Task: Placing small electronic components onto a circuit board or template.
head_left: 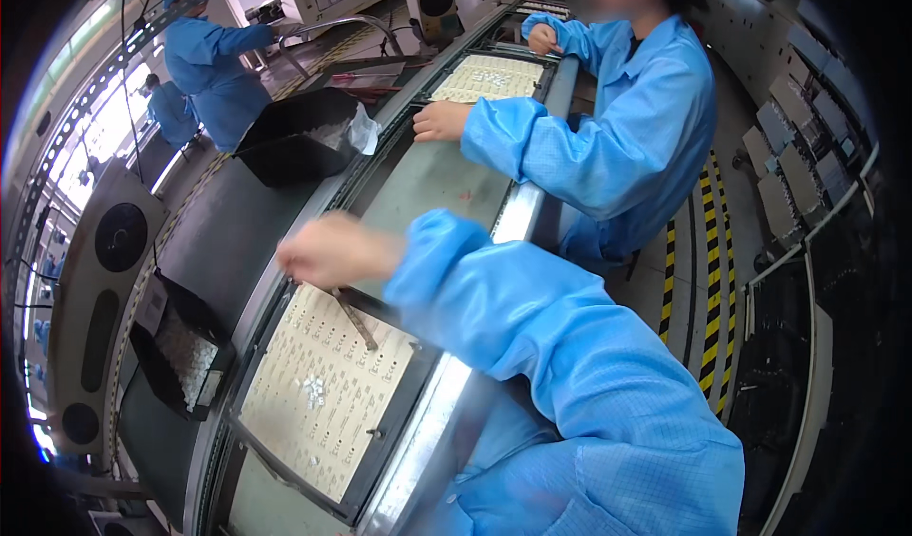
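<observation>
My right hand (337, 249), slightly blurred, hovers over the far end of a cream-coloured panel (304, 441) marked with rows of small dark shapes. Its fingers are bent down and drawn together; whatever lies between the fingertips is hidden. The panel rests in a dark frame (285, 479) on a conveyor line. A heap of tiny whitish pieces (313, 392) is on the panel, with a smaller cluster (314, 461) nearer to me. A narrow brownish strip (357, 321) lies across the panel's far right part, just below my hand. My left hand is out of view.
A black bin (190, 356) of pale pieces stands left of the panel; another bin (290, 156) sits farther up. A co-worker in blue (608, 156) works ahead at a second panel (489, 80). Metal rail (418, 470) edges the conveyor.
</observation>
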`<state>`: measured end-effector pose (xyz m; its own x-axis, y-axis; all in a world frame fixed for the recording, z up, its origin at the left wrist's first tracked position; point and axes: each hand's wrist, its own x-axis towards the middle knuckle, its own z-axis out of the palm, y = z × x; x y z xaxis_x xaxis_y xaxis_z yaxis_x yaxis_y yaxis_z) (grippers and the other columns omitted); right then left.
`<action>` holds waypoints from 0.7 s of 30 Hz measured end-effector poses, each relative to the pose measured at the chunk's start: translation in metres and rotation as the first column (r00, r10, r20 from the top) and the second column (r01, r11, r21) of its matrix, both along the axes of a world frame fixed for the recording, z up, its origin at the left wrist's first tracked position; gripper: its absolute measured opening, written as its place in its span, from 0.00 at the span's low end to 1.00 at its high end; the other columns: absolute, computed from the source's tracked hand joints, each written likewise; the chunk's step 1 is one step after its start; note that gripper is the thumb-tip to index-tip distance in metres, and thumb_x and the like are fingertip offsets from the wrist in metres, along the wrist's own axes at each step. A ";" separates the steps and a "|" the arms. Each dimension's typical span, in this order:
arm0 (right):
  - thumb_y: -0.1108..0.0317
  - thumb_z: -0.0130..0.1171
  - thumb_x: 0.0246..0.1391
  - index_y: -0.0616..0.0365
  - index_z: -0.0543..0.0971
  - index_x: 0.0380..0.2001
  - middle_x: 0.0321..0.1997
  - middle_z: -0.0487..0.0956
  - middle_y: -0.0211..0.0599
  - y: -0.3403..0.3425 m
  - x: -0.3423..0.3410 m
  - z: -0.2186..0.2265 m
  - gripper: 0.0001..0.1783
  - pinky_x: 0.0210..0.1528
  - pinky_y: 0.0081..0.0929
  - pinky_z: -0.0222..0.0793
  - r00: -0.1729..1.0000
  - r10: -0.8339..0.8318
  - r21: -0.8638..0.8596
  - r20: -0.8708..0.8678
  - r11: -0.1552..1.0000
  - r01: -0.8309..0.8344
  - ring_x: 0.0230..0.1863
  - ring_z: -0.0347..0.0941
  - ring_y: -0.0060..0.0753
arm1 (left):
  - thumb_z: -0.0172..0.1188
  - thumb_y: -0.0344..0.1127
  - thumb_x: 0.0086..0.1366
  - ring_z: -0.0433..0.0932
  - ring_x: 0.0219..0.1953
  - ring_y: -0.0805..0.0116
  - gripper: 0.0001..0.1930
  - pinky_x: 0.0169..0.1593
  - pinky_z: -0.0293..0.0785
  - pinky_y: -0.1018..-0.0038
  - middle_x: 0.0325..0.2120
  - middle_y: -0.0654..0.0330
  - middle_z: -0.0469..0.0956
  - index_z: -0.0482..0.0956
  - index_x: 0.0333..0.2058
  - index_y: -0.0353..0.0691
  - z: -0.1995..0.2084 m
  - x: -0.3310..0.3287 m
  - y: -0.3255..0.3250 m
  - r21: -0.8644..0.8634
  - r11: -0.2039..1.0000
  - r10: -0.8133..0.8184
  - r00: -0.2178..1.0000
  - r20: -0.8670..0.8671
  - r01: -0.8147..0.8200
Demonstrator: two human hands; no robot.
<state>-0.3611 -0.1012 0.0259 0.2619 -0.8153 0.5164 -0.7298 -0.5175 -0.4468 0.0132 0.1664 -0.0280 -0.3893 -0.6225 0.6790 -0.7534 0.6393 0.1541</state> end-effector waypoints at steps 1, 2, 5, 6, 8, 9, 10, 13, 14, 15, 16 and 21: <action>0.64 0.58 0.53 0.50 0.83 0.36 0.30 0.83 0.40 -0.004 -0.023 0.005 0.09 0.37 0.43 0.76 0.993 -0.099 -0.115 0.063 0.988 0.106 0.33 0.81 0.47 | 0.62 0.24 0.56 0.73 0.44 0.51 0.10 0.49 0.68 0.51 0.41 0.51 0.78 0.83 0.38 0.40 -0.003 0.000 0.000 -0.029 0.998 0.063 0.998 0.003 -0.063; 0.62 0.58 0.54 0.49 0.84 0.35 0.30 0.83 0.40 -0.010 -0.053 0.013 0.09 0.37 0.42 0.76 0.973 -0.189 -0.223 0.134 0.951 0.216 0.33 0.81 0.47 | 0.62 0.24 0.56 0.73 0.44 0.51 0.10 0.49 0.68 0.51 0.41 0.51 0.78 0.83 0.38 0.40 -0.006 -0.002 -0.002 -0.027 0.997 0.071 0.997 -0.006 -0.071; 0.68 0.58 0.53 0.56 0.83 0.39 0.34 0.83 0.43 -0.039 -0.172 0.026 0.11 0.36 0.34 0.76 0.850 -0.452 -0.270 0.270 0.812 0.517 0.32 0.81 0.37 | 0.65 0.34 0.57 0.77 0.40 0.58 0.07 0.47 0.69 0.59 0.33 0.58 0.82 0.85 0.35 0.45 -0.003 0.002 -0.013 -0.154 0.987 -0.028 0.995 0.095 0.042; 0.68 0.58 0.53 0.58 0.82 0.39 0.35 0.83 0.45 -0.036 -0.191 0.038 0.11 0.39 0.34 0.76 0.725 -0.576 0.094 0.377 0.803 0.589 0.36 0.82 0.40 | 0.65 0.34 0.57 0.77 0.40 0.58 0.07 0.47 0.69 0.59 0.33 0.58 0.82 0.85 0.35 0.45 -0.004 0.010 -0.010 -0.151 0.988 -0.008 0.996 0.092 0.021; 0.68 0.58 0.51 0.58 0.83 0.39 0.36 0.84 0.46 -0.052 -0.301 0.023 0.12 0.37 0.35 0.76 0.720 -0.690 -0.122 -0.073 0.723 0.680 0.33 0.82 0.41 | 0.70 0.35 0.54 0.77 0.39 0.62 0.10 0.48 0.70 0.59 0.37 0.60 0.81 0.86 0.37 0.47 -0.012 0.015 -0.006 -0.002 1.000 -0.001 0.998 0.070 0.001; 0.68 0.59 0.51 0.58 0.83 0.38 0.31 0.84 0.44 -0.057 -0.333 0.022 0.11 0.34 0.35 0.76 0.674 -0.706 0.006 -0.217 0.690 0.724 0.30 0.81 0.36 | 0.69 0.35 0.55 0.78 0.37 0.64 0.10 0.44 0.72 0.64 0.36 0.62 0.81 0.85 0.37 0.45 -0.011 0.018 -0.012 -0.042 0.999 -0.026 0.993 0.113 0.031; 0.65 0.61 0.53 0.56 0.83 0.37 0.26 0.82 0.37 -0.060 -0.356 0.019 0.10 0.33 0.35 0.76 0.715 -0.671 0.351 -0.195 0.633 0.690 0.28 0.79 0.30 | 0.69 0.35 0.55 0.78 0.37 0.64 0.10 0.44 0.72 0.64 0.36 0.62 0.81 0.85 0.37 0.45 -0.008 0.018 -0.012 -0.032 0.999 -0.018 0.995 0.102 0.021; 0.63 0.66 0.55 0.56 0.83 0.36 0.26 0.80 0.33 -0.053 -0.354 0.010 0.10 0.31 0.31 0.73 0.733 -0.680 0.569 -0.034 0.590 0.574 0.29 0.77 0.27 | 0.69 0.36 0.58 0.79 0.36 0.65 0.10 0.43 0.72 0.66 0.36 0.64 0.82 0.85 0.40 0.46 -0.015 0.032 0.001 0.084 0.996 0.025 0.992 0.125 -0.036; 0.63 0.67 0.54 0.56 0.83 0.38 0.26 0.80 0.36 -0.051 -0.356 0.010 0.11 0.31 0.32 0.72 0.717 -0.697 0.563 0.033 0.605 0.563 0.29 0.76 0.28 | 0.69 0.36 0.58 0.79 0.36 0.65 0.10 0.43 0.72 0.66 0.36 0.64 0.82 0.85 0.40 0.46 -0.023 0.046 0.005 0.095 0.995 0.024 0.993 0.117 -0.036; 0.63 0.67 0.54 0.56 0.83 0.38 0.26 0.80 0.36 -0.055 -0.363 0.009 0.11 0.31 0.32 0.72 0.717 -0.697 0.563 0.019 0.600 0.568 0.29 0.76 0.28 | 0.69 0.37 0.58 0.79 0.38 0.65 0.11 0.43 0.72 0.66 0.38 0.64 0.82 0.84 0.41 0.46 -0.030 0.057 0.008 0.115 0.993 -0.005 0.988 0.157 -0.014; 0.64 0.67 0.53 0.57 0.83 0.36 0.26 0.80 0.36 -0.061 -0.368 0.005 0.10 0.31 0.32 0.72 0.762 -0.646 0.558 -0.047 0.616 0.556 0.29 0.76 0.28 | 0.70 0.39 0.58 0.79 0.39 0.65 0.12 0.43 0.72 0.66 0.39 0.64 0.82 0.84 0.41 0.46 -0.029 0.060 0.007 0.137 0.991 -0.036 0.979 0.200 0.008; 0.72 0.66 0.48 0.61 0.82 0.29 0.23 0.80 0.36 -0.084 -0.361 -0.004 0.06 0.29 0.29 0.73 0.774 -0.539 0.417 -0.332 0.652 0.633 0.26 0.77 0.28 | 0.67 0.38 0.58 0.78 0.43 0.65 0.16 0.47 0.71 0.64 0.42 0.63 0.82 0.85 0.46 0.45 -0.022 0.056 0.029 0.414 0.896 0.164 0.986 0.022 -0.158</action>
<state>-0.7222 -0.1851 0.0218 -0.3180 -0.9481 0.0097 -0.8884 0.2944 -0.3521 0.0691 0.1954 -0.0500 -0.2529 -0.9013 0.3517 -0.8365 0.3864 0.3886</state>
